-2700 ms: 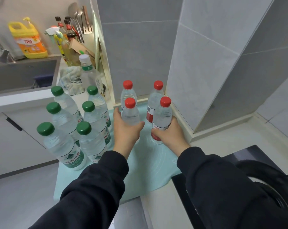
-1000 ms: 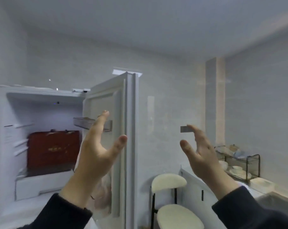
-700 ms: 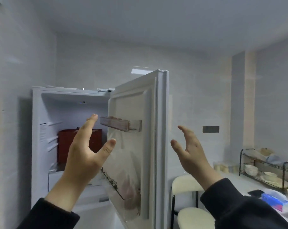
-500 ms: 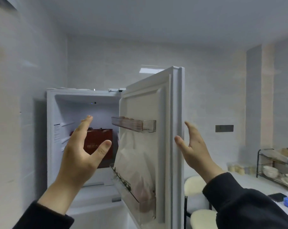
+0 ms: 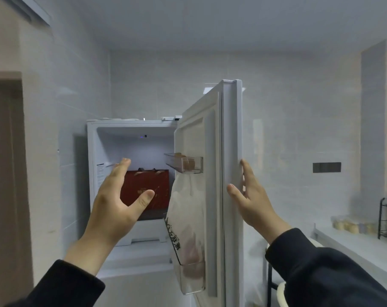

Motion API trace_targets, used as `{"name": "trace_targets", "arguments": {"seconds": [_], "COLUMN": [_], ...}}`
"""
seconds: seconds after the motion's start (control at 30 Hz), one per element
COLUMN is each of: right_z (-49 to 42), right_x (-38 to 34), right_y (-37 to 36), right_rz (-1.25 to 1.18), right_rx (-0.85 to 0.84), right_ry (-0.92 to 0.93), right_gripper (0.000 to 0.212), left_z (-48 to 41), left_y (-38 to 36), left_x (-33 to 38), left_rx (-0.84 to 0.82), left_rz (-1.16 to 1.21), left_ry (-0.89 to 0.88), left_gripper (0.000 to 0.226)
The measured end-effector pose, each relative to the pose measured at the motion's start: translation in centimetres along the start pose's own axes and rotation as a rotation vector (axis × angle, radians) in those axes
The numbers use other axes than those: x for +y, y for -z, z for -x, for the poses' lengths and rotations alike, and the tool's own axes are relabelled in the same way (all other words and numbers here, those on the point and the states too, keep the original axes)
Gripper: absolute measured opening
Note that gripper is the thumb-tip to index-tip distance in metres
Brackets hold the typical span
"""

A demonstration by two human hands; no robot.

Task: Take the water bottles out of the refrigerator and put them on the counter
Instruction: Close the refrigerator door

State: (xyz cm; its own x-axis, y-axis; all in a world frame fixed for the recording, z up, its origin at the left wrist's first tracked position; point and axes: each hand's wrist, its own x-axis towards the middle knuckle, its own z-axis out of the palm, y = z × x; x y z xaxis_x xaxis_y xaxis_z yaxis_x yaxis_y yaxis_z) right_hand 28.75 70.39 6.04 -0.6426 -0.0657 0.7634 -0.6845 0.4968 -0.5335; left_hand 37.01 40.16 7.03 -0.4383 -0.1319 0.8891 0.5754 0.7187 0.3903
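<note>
Refrigerator (image 5: pixel 130 147) stands open: a red box (image 5: pixel 160 185) inside, a white bag (image 5: pixel 186 207) in the door (image 5: pixel 230 151) bin. Left hand (image 5: pixel 112 209) and right hand (image 5: pixel 252 204) hover with fingers spread, holding nothing.

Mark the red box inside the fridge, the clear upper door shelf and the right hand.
red box (image 5: pixel 152 181): head view, upper part of its front face.
clear upper door shelf (image 5: pixel 188 165): head view, its transparent front wall.
right hand (image 5: pixel 253 202): head view, middle of the hand, beside the door edge.

Dim, cool light; the refrigerator (image 5: pixel 135 149) glows palest inside, with a soft shadow on the wall (image 5: pixel 77 111) left of it. Mild blur throughout; lines bow at the frame's edges.
</note>
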Motion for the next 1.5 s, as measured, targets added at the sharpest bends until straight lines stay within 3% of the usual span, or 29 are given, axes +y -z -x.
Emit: {"name": "trace_targets", "arguments": {"seconds": [0.1, 0.27, 0.37, 0.47, 0.67, 0.8, 1.13, 1.5], "right_z": [0.1, -1.2, -2.0, -2.7, -5.3, -7.2, -11.0, -16.3], "right_x": [-0.5, -1.7, -2.7, -3.3, -4.0, -4.5, -5.3, -3.3], "right_y": [-1.5, -5.0, -7.8, -10.6, -16.7, -20.8, -29.4, -37.2], "right_rz": [-0.089, -0.089, -0.056, -0.046, 0.124, 0.241, 0.405, 0.523], "right_rx": [-0.014, -0.118, -0.166, -0.178, -0.21, -0.209, -0.219, -0.227], "right_ry": [0.049, 0.107, 0.176, 0.235, 0.38, 0.477, 0.597, 0.745], "right_gripper": [0.066, 0.056, 0.054, 0.057, 0.06, 0.061, 0.068, 0.076], "left_z": [0.4, 1.5, 1.7, 1.8, 2.3, 1.3, -1.7, -4.9], "left_y": [0.0, 0.2, 0.5, 0.1, -2.1, -1.7, 2.6, 3.8], "left_x": [-0.3, -2.8, -4.5, -5.8, -9.8, -14.3, -24.1, -30.7], "left_rx": [-0.021, -0.06, -0.07, -0.102, -0.322, -0.3, -0.277, -0.223], "left_rz": [-0.046, -0.07, -0.038, -0.004, -0.169, -0.289, -0.35, -0.326], "left_ry": [0.004, 0.067, 0.082, 0.017, -0.18, -0.15, -0.13, 0.087], "left_gripper": [0.089, 0.093, 0.083, 0.073, 0.091, 0.113, 0.104, 0.115]}}
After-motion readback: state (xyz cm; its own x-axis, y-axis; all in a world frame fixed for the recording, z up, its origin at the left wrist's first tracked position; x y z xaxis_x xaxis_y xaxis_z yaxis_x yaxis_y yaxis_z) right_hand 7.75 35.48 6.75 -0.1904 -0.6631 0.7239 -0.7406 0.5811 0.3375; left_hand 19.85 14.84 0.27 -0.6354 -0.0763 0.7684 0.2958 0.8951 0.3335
